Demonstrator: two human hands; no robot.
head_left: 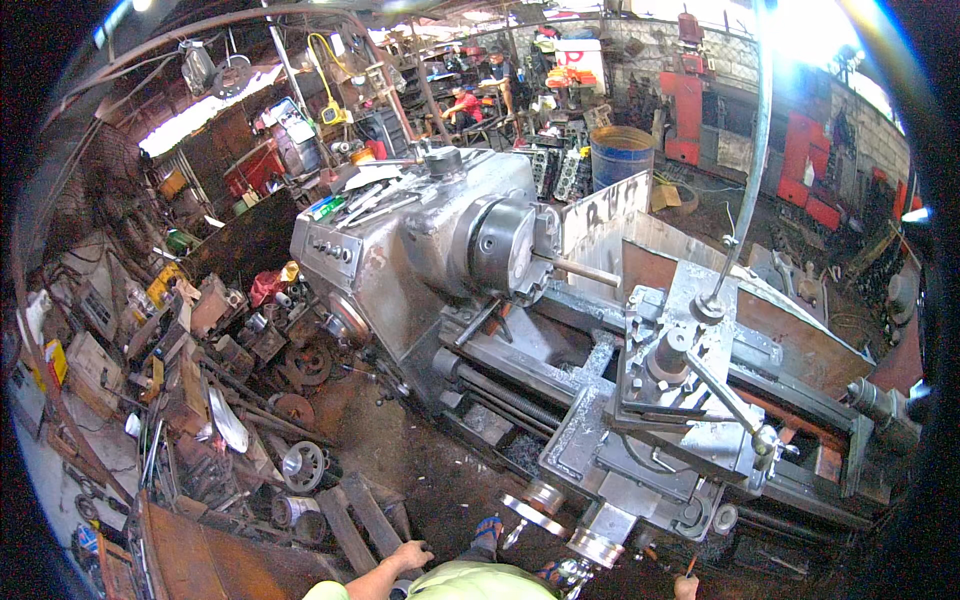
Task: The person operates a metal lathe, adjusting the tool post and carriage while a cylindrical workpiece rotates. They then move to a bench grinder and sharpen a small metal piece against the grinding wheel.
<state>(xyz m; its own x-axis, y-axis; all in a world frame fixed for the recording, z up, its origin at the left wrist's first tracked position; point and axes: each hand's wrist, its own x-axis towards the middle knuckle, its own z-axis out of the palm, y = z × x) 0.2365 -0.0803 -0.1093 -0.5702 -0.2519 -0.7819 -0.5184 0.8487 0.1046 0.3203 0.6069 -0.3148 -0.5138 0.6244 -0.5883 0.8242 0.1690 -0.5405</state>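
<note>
Left hand [410, 555] at 6:30 near planks [371, 513], right hand [686, 587] at 5 touching an orange rod [691, 565], can't tell either grip tbh.

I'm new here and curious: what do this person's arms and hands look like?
The left hand is ungloved, its forearm bare up to a pale yellow-green sleeve matching the shirt. The right hand, cut off by the lower edge, looks ungloved too; its sleeve is out of view.
</note>
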